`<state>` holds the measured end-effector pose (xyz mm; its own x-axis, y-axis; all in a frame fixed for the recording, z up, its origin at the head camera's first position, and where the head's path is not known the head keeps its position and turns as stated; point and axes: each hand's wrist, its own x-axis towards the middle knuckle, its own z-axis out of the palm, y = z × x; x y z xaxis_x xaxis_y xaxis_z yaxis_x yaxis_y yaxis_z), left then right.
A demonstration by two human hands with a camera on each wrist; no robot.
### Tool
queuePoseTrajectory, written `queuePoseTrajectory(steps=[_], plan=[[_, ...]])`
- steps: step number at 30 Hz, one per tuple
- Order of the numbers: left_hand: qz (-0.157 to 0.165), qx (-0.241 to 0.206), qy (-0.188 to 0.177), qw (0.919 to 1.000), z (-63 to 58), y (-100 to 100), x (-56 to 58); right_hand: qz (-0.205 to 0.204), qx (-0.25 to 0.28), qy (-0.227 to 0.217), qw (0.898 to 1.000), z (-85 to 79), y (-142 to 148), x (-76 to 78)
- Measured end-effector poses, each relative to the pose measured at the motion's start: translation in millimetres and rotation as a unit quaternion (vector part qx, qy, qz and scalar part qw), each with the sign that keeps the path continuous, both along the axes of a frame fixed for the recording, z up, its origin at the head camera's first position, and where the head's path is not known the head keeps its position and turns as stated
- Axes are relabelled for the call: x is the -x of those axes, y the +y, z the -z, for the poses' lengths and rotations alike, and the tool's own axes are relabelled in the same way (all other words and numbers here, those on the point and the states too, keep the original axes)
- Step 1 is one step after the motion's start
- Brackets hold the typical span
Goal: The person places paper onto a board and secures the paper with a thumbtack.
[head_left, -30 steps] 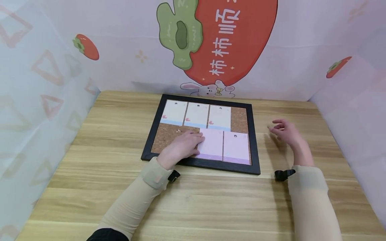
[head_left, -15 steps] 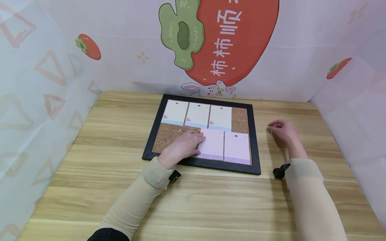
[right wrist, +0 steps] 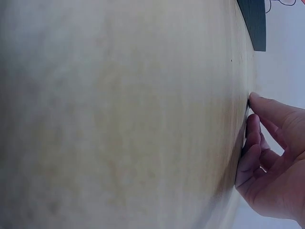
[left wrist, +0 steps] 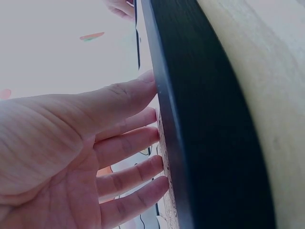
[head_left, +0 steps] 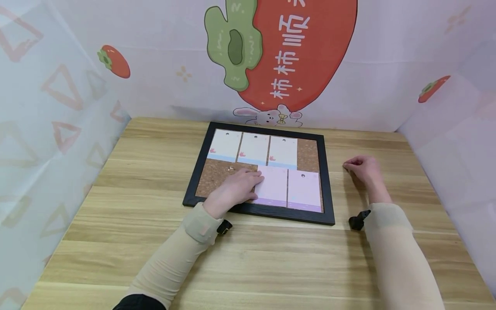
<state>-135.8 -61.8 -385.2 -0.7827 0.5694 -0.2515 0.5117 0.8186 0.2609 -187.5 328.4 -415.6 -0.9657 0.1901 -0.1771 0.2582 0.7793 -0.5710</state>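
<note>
My left hand [head_left: 236, 189] rests its fingertips on the left part of a pink card [head_left: 273, 185] on a cork board [head_left: 211, 176]. In the left wrist view, the fingers [left wrist: 131, 140] are spread and nearly straight against the board's face. Right of the board, my right hand [head_left: 364, 168] touches the table, with thumb and finger pinched around a tiny thumbtack, mostly hidden by the fingertips. A second pink card [head_left: 303, 191] is held by a round silvery tack [head_left: 303, 175]. No tack shows on the card under my left hand.
A black frame [head_left: 329, 193] borders the board. Three white cards [head_left: 255, 148] hang in its upper row, each with a tack. Tiny pale bits [head_left: 231, 168] lie on the cork. The wooden table [head_left: 271, 262] meets a printed backdrop [head_left: 166, 86] behind.
My right hand has come down to the table, and its thumb and finger have closed on the small thumbtack that lay there. The left hand stays in place on the card.
</note>
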Motion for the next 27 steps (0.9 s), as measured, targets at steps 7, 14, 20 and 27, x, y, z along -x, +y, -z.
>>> queuePoseTrajectory(steps=[7, 14, 20, 27], plan=[[0.001, 0.001, -0.002, 1.0, -0.8, 0, -0.5, -0.002, -0.012, -0.004, 1.0, 0.6, -1, -1.8], [-0.006, 0.007, -0.009, 0.9999, -1.9, 1, -1.1, -0.02, -0.028, -0.011, 0.999, -4.9, -6, -4.2], [-0.004, 0.008, -0.006, 0.9999, -2.3, 1, -1.2, -0.041, 0.033, -0.022, 0.998, -14.2, -20, -5.1], [-0.003, 0.006, -0.007, 1.0, -1.7, 1, -1.8, -0.064, 0.079, 0.025, 0.995, -19.2, -35, -11.8]])
